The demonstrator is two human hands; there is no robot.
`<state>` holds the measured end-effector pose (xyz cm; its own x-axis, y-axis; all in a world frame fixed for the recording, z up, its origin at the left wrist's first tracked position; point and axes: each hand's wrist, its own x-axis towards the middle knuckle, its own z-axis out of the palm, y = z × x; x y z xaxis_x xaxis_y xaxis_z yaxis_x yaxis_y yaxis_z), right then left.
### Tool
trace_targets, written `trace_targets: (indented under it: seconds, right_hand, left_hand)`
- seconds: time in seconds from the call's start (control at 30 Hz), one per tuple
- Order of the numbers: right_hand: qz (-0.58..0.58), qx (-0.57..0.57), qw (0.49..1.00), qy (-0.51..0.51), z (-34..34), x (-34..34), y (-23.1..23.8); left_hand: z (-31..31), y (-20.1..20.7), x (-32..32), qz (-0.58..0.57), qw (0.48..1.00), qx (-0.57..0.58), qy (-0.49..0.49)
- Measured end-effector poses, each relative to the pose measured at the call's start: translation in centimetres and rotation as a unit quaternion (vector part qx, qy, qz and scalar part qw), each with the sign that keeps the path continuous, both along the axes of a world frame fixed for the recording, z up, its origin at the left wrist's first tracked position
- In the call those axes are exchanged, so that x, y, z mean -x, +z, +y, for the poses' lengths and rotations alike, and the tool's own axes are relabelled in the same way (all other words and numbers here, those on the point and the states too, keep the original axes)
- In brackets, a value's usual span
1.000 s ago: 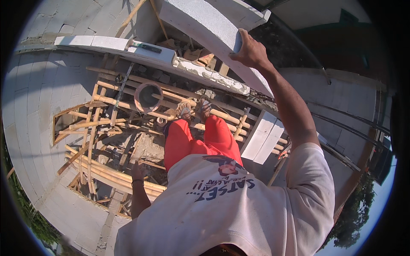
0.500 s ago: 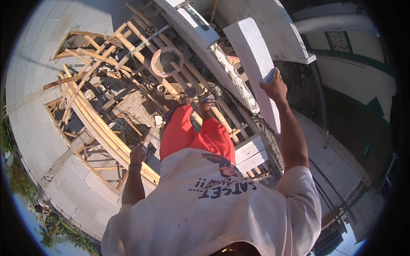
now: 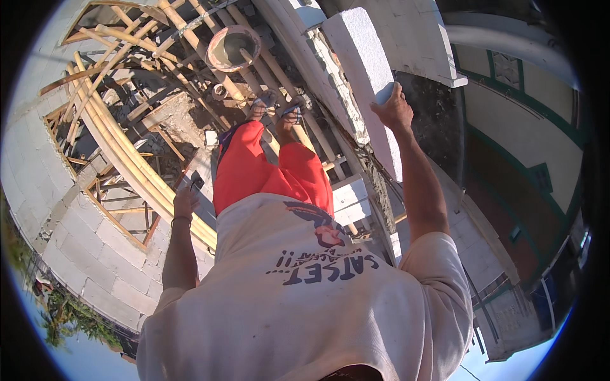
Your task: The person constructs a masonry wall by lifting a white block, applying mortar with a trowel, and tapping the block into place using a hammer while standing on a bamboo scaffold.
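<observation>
My right hand (image 3: 395, 109) grips the right edge of a long white lightweight concrete block (image 3: 363, 70), thumb on its upper face. The block lies at a slant along the right side of a narrow wall top with rough, light mortar (image 3: 335, 89). Whether its full weight rests there, I cannot tell. Lower on the left, my left hand (image 3: 185, 202) is closed around something with a small dark part (image 3: 197, 182) sticking out past the fingers. Its kind is too small to make out.
My feet (image 3: 279, 109) stand on bamboo poles above rubble. A round bucket (image 3: 232, 49) of grey mortar with a handle in it sits ahead. Curved bamboo poles (image 3: 127, 162) run along the left, before a block wall (image 3: 101, 254). Another white block (image 3: 349, 200) lies right of my legs.
The whole view has shifted, so the scene sits farther left and higher. My right hand keeps its hold on the block. My left hand stays closed, a little farther forward.
</observation>
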<state>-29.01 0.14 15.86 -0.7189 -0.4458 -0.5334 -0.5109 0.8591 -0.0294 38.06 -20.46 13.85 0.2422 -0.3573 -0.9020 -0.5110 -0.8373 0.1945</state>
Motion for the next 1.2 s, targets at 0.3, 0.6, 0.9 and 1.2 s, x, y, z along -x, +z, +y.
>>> trace_targets:
  seconds: [0.3,0.6,0.9,1.2]
  right_hand:
    - [-0.023,-0.024,0.999,0.0,-1.0,-1.6,-2.4]
    - [-0.041,-0.056,0.998,0.011,-2.3,-2.6,-5.5]
    - [-0.029,-0.055,0.998,0.029,-2.1,-3.3,-8.0]
    - [-0.024,-0.062,0.997,0.042,-2.6,-3.2,-10.4]
  left_hand:
    - [1.6,-0.3,-1.8,0.002,0.999,-0.001,0.035]
    - [2.6,0.5,-1.4,-0.014,0.999,-0.001,0.033]
    - [4.3,1.1,-1.5,-0.028,0.999,-0.011,0.043]
    - [5.4,1.6,-1.4,-0.042,0.997,-0.044,0.04]
